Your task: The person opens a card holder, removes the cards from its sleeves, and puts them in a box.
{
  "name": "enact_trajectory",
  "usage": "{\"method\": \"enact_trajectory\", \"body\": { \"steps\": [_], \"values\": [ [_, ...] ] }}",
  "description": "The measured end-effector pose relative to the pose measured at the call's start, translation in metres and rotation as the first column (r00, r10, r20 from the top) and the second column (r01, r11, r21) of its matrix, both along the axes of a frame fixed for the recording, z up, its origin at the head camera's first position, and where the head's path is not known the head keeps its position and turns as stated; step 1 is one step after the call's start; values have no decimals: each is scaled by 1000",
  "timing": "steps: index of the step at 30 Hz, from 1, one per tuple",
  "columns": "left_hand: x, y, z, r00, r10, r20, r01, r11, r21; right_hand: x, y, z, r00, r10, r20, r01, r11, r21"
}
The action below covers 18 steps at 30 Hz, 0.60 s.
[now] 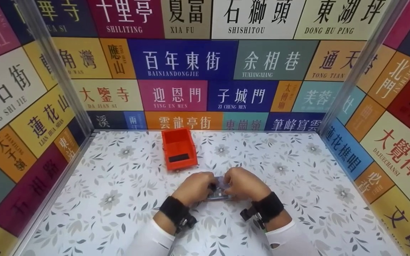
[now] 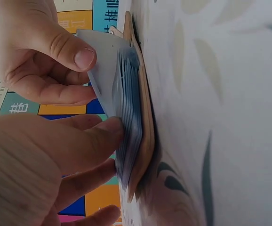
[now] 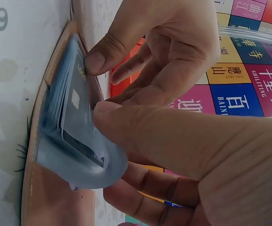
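Observation:
A card holder with a tan leather-like cover lies opened on the table, its thick stack of clear plastic sleeves standing up between both hands. My left hand pinches the sleeves at the left side, thumb on their edge. From the right, my right hand pinches a clear sleeve between thumb and fingers. Inside that sleeve a grey card with a small pale square and yellowish lettering shows in the right wrist view. Much of the holder is hidden by the hands in the head view.
A red open bin with a black label stands behind the hands, slightly left. The white table has a leaf-and-flower print. Panels with colourful place-name signs enclose the back and both sides.

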<state>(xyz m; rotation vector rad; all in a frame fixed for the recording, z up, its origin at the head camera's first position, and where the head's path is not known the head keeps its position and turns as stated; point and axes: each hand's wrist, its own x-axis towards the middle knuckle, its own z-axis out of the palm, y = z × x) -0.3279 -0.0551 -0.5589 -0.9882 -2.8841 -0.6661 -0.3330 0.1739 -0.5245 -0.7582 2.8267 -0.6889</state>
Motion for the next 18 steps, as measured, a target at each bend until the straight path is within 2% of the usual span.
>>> {"method": "enact_trajectory", "body": {
  "steps": [7,12,18],
  "values": [
    [1,1,1,999,26,25,-27,999,28,-5,8,1,995,-99,13,98,994,42],
    [2,1,2,999,33,29,-34,999,30,-8,12,1,982,-189,-2,189,980,56],
    [1,0,1,999,30,28,-31,999,8,-9,17,-5,962,-272,30,268,959,93]
  ]
}}
